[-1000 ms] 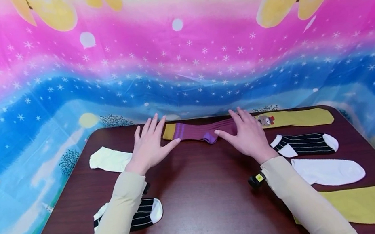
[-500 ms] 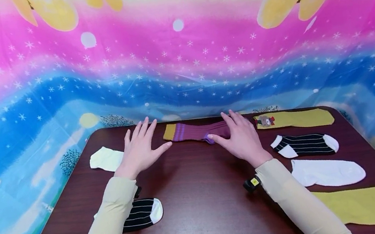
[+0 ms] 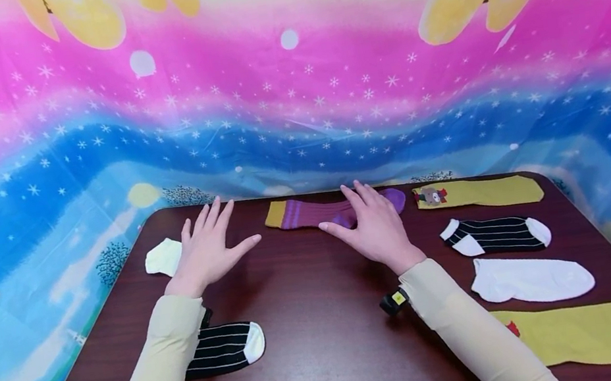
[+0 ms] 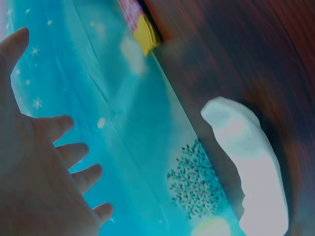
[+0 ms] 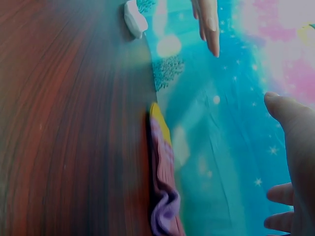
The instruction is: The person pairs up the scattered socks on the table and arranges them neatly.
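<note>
Both hands hover over the table with fingers spread and nothing held. My left hand (image 3: 208,249) overlaps a white sock (image 3: 163,257) at the back left in the head view; in the left wrist view that white sock (image 4: 251,162) lies apart from the fingers. My right hand (image 3: 374,226) overlaps a purple sock (image 3: 315,211) with a mustard cuff at the back middle, hiding part of its foot. Its mustard cuff (image 5: 160,123) also shows in the right wrist view. Below the left hand, the forearm partly covers a black striped sock (image 3: 222,349).
Down the right side of the table (image 3: 318,348) lie a mustard sock with a bear face (image 3: 486,192), a black striped sock (image 3: 501,235), a white sock (image 3: 535,277) and another mustard sock (image 3: 598,334). A printed cloth (image 3: 244,107) hangs behind.
Both hands have drifted left, fingers still spread. The purple sock's toe has come into sight right of the right hand, and the left hand now covers more of the white sock.
</note>
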